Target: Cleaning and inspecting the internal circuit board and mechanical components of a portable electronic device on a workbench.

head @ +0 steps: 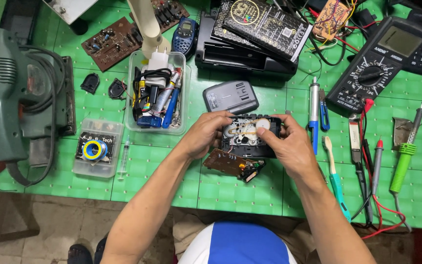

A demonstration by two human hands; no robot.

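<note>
Black plastic cassette mechanism (250,137), centre frame, casing already off, grasped by left hand (202,134) and right hand (289,146); brown circuit board (230,164) hangs detached below; reassembly remains.

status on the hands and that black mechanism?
Left hand and right hand both grip the black tape mechanism above the green mat. Brown circuit board hangs beneath it. Nothing blocking.

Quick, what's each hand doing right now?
Left hand: closed on the black mechanism.
Right hand: closed on the same mechanism.
</note>
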